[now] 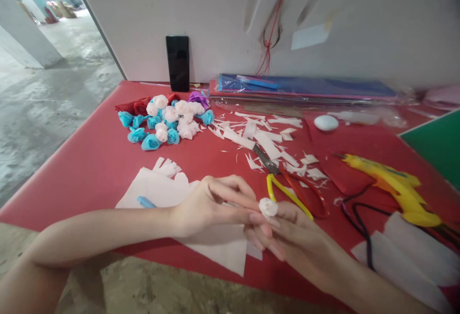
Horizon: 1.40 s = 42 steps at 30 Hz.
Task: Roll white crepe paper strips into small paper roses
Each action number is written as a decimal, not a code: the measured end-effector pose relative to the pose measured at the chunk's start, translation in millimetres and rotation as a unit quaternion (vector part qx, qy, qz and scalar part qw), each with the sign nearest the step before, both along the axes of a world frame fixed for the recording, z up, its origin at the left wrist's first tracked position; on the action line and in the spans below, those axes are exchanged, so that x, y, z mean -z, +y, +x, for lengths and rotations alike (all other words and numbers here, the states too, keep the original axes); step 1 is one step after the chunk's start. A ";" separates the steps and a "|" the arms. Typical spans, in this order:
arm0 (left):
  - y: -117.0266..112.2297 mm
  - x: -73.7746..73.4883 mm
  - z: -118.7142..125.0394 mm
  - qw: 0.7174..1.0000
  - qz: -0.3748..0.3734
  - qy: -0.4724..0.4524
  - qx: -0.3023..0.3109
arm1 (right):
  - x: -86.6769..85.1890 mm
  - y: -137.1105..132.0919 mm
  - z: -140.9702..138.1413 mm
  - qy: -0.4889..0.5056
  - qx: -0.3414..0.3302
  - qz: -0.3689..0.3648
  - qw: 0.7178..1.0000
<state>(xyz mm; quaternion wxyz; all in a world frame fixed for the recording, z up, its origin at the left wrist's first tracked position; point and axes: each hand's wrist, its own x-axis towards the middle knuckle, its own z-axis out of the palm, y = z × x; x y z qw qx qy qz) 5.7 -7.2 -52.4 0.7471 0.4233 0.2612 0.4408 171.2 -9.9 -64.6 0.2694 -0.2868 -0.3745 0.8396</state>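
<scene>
Between the fingertips of both hands is a small white paper flower (pixel 268 206), its rolled top facing up. My left hand (pixel 215 203) pinches it from the left with thumb and fingers. From the right, my right hand (pixel 287 230) closes its fingers round its base, which is mostly hidden. Beneath my left hand lie white paper sheets (pixel 219 251), with the tip of a blue pen (pixel 145 202) showing by the forearm. Just beyond the flower, scissors (pixel 275 170) with yellow and red handles rest among white paper scraps (pixel 266 142).
Blue, white, red and purple paper flowers (pixel 151 141) are heaped at the back left. A black phone (pixel 178 63) leans against the wall. A yellow glue gun (pixel 395 184) with a dark cord lies at right, near a white egg-shaped object (pixel 326 122). Wrapped blue sheets (pixel 316 85) line the back.
</scene>
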 end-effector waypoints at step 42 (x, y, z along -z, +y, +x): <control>-1.4 3.0 -3.2 0.952 0.225 0.159 -0.136 | -1.3 9.9 11.9 -0.149 0.112 0.689 0.700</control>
